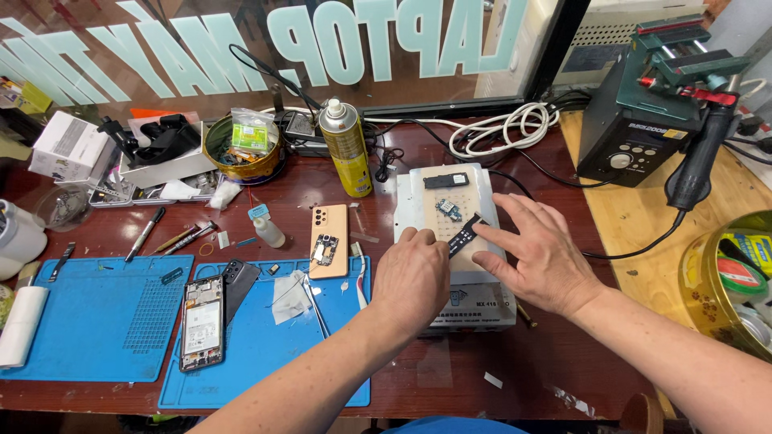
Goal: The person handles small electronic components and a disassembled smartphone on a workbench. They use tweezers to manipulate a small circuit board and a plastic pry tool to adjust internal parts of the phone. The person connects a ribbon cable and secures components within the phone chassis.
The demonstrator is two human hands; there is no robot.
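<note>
Your left hand (412, 277): fingers curled, grip unclear | black flex strip (466, 231): on heating plate (418, 210), axis 2–8 o'clock, at 1 o'clock | right hand (537, 261): fingers spread, fingertip touching strip.

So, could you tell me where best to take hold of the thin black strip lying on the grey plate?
Probably by its long edges near the upper right end, from above. The black strip lies flat and slanted on the grey plate; the left hand covers its lower end, and the right hand touches the upper.
</note>
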